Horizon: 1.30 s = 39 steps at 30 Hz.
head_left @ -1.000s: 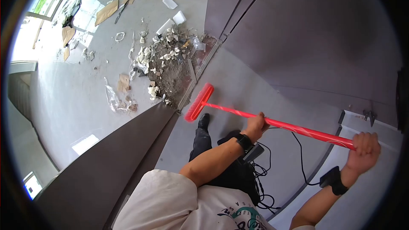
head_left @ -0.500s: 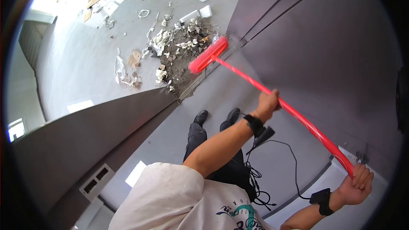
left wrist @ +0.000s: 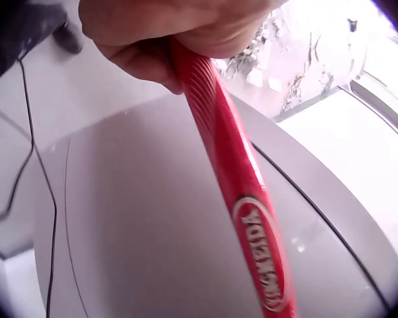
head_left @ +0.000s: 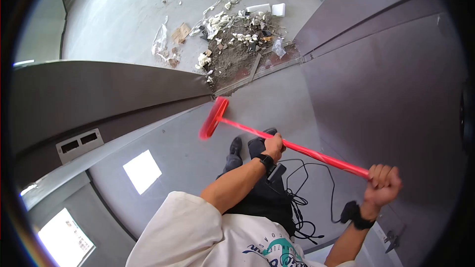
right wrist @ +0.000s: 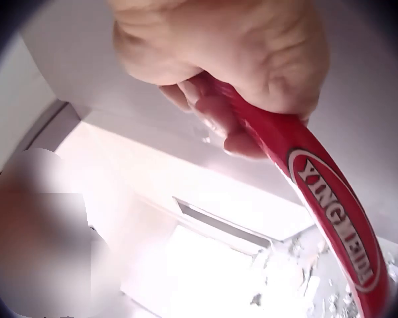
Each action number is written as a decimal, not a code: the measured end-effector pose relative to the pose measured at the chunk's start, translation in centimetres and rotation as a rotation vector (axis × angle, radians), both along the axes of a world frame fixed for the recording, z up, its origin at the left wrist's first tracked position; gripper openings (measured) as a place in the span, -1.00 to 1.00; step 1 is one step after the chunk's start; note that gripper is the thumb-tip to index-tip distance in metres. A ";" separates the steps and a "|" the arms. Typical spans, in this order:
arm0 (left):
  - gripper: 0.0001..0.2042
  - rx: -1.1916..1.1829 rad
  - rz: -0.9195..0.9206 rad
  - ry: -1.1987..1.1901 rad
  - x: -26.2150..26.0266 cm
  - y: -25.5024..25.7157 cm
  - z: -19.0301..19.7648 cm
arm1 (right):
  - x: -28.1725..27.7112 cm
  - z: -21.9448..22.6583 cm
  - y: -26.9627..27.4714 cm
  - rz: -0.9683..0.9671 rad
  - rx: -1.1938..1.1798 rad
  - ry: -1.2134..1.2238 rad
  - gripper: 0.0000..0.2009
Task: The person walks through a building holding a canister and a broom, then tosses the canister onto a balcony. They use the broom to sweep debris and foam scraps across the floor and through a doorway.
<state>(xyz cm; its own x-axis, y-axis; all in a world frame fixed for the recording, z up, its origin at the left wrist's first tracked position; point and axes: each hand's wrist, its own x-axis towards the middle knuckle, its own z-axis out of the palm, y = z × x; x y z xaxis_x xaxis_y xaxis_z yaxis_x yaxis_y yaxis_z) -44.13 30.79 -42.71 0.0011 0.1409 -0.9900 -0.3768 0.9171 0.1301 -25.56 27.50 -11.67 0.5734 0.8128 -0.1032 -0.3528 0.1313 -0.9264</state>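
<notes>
Both hands grip the red handle [head_left: 321,157] of a broom. My left hand [head_left: 275,147] is wrapped around the middle of the shaft, and my right hand [head_left: 384,185] holds its upper end. At the far end, the slightly blurred red broom head [head_left: 214,118] is over the grey floor on my side of the threshold [head_left: 262,78], ahead and left of my shoes [head_left: 236,146]. Curled fingers [right wrist: 219,119] and raised white lettering on the handle show in the right wrist view. A heap of dirt and rubble [head_left: 235,57] lies just beyond the threshold.
Dark panels flank the opening, one at the right [head_left: 381,94] and one at the left [head_left: 109,81]. White foam pieces [head_left: 278,10], clear plastic [head_left: 278,48] and cardboard [head_left: 181,33] lie around the heap. A black cable [head_left: 332,188] loops beside my legs.
The broom head went forward over the threshold onto the heap's edge, then came back to my side, toward the left. Both hands kept their grip. The head view has turned.
</notes>
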 end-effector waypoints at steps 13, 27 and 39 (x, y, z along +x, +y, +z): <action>-0.81 0.289 -0.032 -0.423 8.8 4.0 11.9 | 4.8 14.2 -1.1 0.087 0.118 -0.237 -0.64; -0.71 0.369 -0.327 -0.160 9.2 5.4 5.5 | -2.1 7.7 -5.6 -0.296 0.031 -0.298 -0.71; -0.93 -0.081 -0.248 -0.615 17.6 2.6 8.0 | -1.4 13.3 2.1 -0.130 -0.013 -0.506 -0.74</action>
